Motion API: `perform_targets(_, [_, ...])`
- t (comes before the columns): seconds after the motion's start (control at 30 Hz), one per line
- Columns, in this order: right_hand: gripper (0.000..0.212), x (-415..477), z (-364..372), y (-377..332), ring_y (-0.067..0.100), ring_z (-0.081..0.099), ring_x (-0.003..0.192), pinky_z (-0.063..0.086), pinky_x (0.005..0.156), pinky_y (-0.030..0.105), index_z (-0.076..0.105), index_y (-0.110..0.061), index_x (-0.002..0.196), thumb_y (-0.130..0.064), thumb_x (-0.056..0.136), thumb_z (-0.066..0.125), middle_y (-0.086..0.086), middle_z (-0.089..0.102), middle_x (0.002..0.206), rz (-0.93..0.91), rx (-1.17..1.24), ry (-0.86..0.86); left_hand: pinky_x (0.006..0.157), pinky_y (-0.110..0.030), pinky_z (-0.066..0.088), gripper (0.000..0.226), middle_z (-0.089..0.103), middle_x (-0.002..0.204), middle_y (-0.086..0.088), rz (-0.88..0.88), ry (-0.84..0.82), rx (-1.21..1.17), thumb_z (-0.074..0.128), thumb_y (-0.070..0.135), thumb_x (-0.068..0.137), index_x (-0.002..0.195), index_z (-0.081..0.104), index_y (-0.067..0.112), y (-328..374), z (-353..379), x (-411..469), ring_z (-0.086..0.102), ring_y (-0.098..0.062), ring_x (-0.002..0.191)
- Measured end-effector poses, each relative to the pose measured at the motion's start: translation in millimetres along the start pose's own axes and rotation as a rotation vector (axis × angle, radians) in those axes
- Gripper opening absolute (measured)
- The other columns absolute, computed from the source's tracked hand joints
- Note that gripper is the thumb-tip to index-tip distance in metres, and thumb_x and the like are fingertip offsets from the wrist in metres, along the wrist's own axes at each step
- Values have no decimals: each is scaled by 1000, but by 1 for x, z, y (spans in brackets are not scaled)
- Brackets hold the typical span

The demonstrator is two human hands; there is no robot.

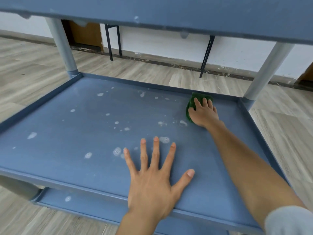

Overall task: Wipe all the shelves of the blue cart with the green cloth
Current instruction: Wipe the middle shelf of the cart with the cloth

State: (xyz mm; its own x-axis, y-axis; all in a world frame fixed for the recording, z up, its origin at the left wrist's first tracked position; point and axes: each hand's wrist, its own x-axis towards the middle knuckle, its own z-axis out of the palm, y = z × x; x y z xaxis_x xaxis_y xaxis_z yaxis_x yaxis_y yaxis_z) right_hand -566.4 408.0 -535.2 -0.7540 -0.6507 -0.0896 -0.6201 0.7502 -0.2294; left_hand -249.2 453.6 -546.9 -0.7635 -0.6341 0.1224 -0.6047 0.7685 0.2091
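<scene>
The blue cart's middle shelf (76,126) fills the view, dotted with several white foam spots. My right hand (204,112) lies on the green cloth (191,104) at the shelf's far right, close to the back rim, with its fingers spread flat over the cloth. My left hand (152,177) rests palm down on the shelf near the front edge, fingers straight and spread, holding nothing. The top shelf (169,12) runs across the top of the view. A strip of the bottom shelf (81,200) shows below the front rim.
Grey-blue posts (62,48) (265,70) stand at the shelf's back corners. Behind the cart are a wood-look floor (144,68), a white wall and black table legs (110,43). Raised rims border the shelf on all sides.
</scene>
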Motion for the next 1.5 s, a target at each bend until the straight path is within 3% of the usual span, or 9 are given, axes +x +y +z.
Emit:
perform_targets(0.2, [67, 22, 1, -8, 27, -8, 152, 2, 123, 47, 7, -30, 157, -51, 94, 19, 6, -3, 166, 52, 32, 39, 112, -77, 7, 80, 38, 162, -8, -8, 62, -31, 24, 83, 92, 152, 43, 34, 0, 3, 5, 23, -43, 151])
perform_targets(0.37, [67, -22, 5, -5, 24, -5, 153, 4, 123, 44, 6, -31, 157, -48, 95, 21, 4, -3, 167, 3, 20, 20, 114, -76, -2, 83, 29, 166, -6, -25, 29, -66, 17, 86, 91, 156, 34, 38, 1, 0, 6, 11, -41, 155])
perform_targets(0.5, [63, -103, 16, -2, 20, -4, 153, 5, 123, 41, 7, -33, 157, -49, 98, 22, 2, -1, 167, -71, 10, 40, 112, -70, -22, 88, -2, 171, 1, -25, 43, -53, -5, 91, 82, 159, 1, 47, 0, 2, 6, -22, -33, 154])
perform_targets(0.6, [62, -184, 25, 1, 17, -6, 152, 4, 123, 37, 3, -36, 157, -49, 99, 22, 0, -4, 167, -130, -17, 42, 112, -69, -24, 88, 0, 172, 2, -38, 57, -91, -5, 91, 82, 159, 1, 48, -2, 2, 6, -20, -32, 155])
perform_targets(0.77, [67, -300, 25, 5, 12, -6, 152, 1, 119, 26, 2, -39, 153, -55, 89, 2, -10, -8, 163, -207, -54, 19, 108, -67, -31, 86, -6, 171, 7, -73, 50, -134, -12, 91, 78, 155, -10, 53, -7, 1, 7, -28, -28, 152])
perform_targets(0.87, [68, -316, 23, 5, 9, -20, 148, -8, 115, 23, -22, -45, 143, -59, 77, -15, -14, -30, 155, -178, -115, -37, 108, -68, -29, 85, -3, 171, 7, -90, 84, -87, -13, 90, 79, 155, -3, 54, -14, -6, 10, -26, -30, 153])
perform_targets(1.07, [67, -238, 20, 0, 12, -29, 146, -14, 119, 34, -23, -37, 151, -55, 99, 15, -6, -29, 160, -185, -93, -113, 109, -70, -26, 84, -5, 171, 6, -152, 101, -8, -14, 89, 79, 155, -6, 54, -39, -12, 16, -27, -31, 152])
perform_targets(1.27, [70, -98, 24, -18, 22, -14, 152, -1, 123, 43, -8, -31, 156, -56, 98, 21, 4, -12, 166, -133, -42, -52, 115, -74, -8, 78, 35, 164, -4, -83, 2, 10, 13, 83, 93, 154, 38, 41, -34, -11, 10, 12, -40, 155])
perform_targets(1.5, [72, 30, 5, -41, 25, -12, 152, 0, 122, 47, -7, -29, 157, -55, 94, 19, 6, -10, 166, -91, -17, -74, 114, -75, -4, 78, 40, 161, -6, -89, 30, 12, 18, 83, 94, 152, 44, 38, -33, -10, 10, 19, -41, 153])
